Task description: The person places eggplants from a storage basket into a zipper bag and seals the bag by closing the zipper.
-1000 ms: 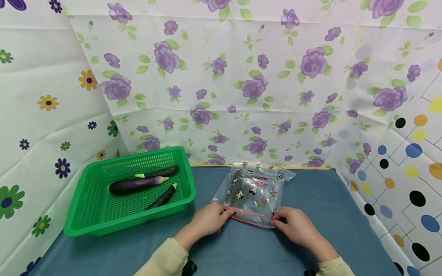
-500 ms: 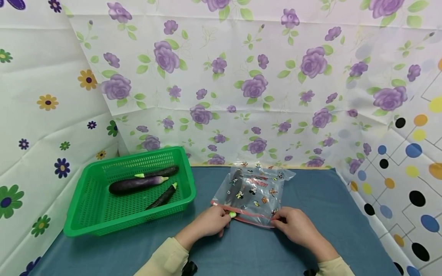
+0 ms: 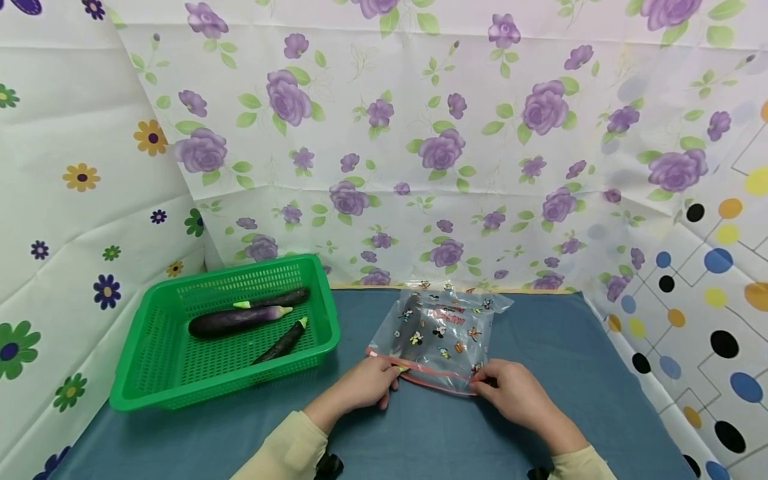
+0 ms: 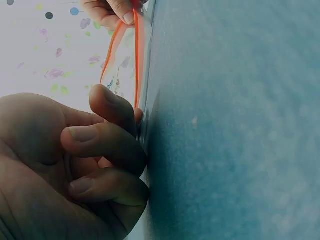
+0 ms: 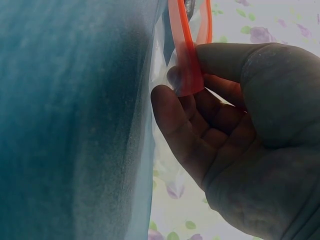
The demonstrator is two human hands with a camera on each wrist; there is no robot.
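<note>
Nearest us, two beige sleeves (image 3: pixel 282 450) run in fr. the bottom edge. Just beyond, our R hand (image 3: pixel 519 393) pinches the R corner of the bag's red zip strip (image 3: pixel 444 379) btwn thumb & fingers. Our L hand (image 3: pixel 360 387) is at the L end of the mouth w/ fingers curled; a green tip (image 3: pixel 404 369) pokes out at its fingertips, but we can't tell what exactly it grips. The clear printed bag (image 3: pixel 444 333) lies on the blue cloth (image 3: pixel 432 440), mouth twd us, w/ a long dark shape (image 3: pixel 411 320) inside along its L side. L of the bag, well apart, we've a green basket (image 3: pixel 180 395) w/ 3 dark eggplants (image 3: pixel 225 323). Farthest: a purple-rose sheet (image 3: pixel 384 153) behind, other patterned sheets at L & R.
</note>
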